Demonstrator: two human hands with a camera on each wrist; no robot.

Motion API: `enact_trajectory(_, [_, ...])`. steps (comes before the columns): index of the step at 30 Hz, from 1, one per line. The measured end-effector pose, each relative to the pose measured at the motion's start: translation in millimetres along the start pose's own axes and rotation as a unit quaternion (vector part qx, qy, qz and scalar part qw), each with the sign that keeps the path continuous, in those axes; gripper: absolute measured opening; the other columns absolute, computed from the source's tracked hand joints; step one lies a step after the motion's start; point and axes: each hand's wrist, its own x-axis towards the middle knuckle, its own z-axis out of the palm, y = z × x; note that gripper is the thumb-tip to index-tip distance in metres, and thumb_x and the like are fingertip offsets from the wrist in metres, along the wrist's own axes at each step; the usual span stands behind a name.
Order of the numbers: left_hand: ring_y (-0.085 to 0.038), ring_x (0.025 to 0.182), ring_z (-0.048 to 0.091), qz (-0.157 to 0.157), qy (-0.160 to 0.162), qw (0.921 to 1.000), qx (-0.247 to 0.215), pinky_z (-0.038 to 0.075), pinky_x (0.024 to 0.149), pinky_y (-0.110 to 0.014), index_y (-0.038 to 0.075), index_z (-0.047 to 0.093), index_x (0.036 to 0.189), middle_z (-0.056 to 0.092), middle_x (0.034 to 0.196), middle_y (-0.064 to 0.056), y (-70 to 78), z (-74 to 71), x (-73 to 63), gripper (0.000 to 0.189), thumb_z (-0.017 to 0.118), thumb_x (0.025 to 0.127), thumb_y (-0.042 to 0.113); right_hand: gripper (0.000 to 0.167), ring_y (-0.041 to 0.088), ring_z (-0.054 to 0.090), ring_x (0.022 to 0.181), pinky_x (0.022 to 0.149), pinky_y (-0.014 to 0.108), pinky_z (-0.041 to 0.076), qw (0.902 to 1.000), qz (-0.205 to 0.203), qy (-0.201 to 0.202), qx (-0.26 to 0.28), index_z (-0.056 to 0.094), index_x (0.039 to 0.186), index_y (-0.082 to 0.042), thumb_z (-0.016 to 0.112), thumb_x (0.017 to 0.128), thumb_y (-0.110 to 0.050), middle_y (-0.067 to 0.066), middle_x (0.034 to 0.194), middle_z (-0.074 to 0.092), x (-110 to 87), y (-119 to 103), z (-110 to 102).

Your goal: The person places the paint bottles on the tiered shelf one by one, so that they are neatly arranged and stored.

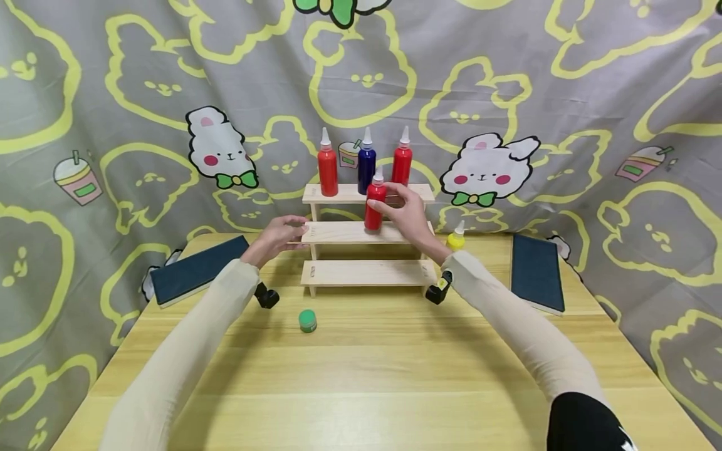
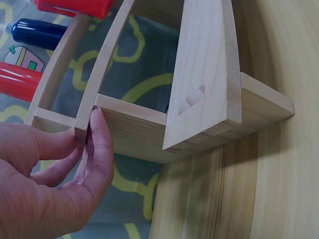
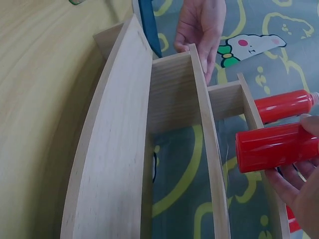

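A three-tier wooden display rack (image 1: pixel 361 273) stands at the back of the table. My left hand (image 1: pixel 280 237) pinches the left end of its middle board, thumb and fingers on either side of the wood in the left wrist view. My right hand (image 1: pixel 408 216) grips a red squeeze bottle (image 1: pixel 374 210) with a white nozzle, upright, its base close over the middle board. In the right wrist view, the held bottle's bottom (image 3: pixel 249 152) faces the rack. Along the top board stand an orange-red bottle (image 1: pixel 328 170), a dark blue bottle (image 1: pixel 366 168) and another red bottle (image 1: pixel 402 164).
A yellow bottle (image 1: pixel 455 238) stands right of the rack, partly behind my right wrist. A small green-lidded jar (image 1: pixel 307 321) sits in front of the rack. Dark blue books lie at the left (image 1: pixel 197 269) and right (image 1: pixel 537 273). A patterned curtain (image 1: pixel 361 81) hangs behind.
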Motion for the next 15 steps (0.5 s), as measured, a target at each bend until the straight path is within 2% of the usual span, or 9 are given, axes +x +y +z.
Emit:
enact_trajectory(7, [-0.018,0.096,0.061,0.000,0.004,1.0000,0.004,0.052,0.115,-0.047,0.001,0.045,0.153,0.055,0.121,-0.012,-1.5,0.4,-0.5,0.047,0.056,0.110,0.015,0.047,0.032,0.067,0.108,0.096,0.036,0.058,0.9999,0.000,-0.010,0.004,0.069,0.134,-0.005,0.084,0.092,-0.019,0.016,0.121,0.071,1.9,-0.5,15.4])
enact_trajectory(15, [-0.016,0.091,0.060,0.007,-0.001,1.0000,0.003,0.063,0.096,-0.031,0.001,0.045,0.154,0.053,0.119,-0.010,-1.2,-0.5,-1.8,0.048,0.057,0.109,0.016,0.045,0.032,0.068,0.108,0.095,0.039,0.060,0.9999,-0.008,-0.014,0.006,0.069,0.131,-0.004,0.084,0.091,-0.017,0.016,0.120,0.070,3.7,-1.2,31.6])
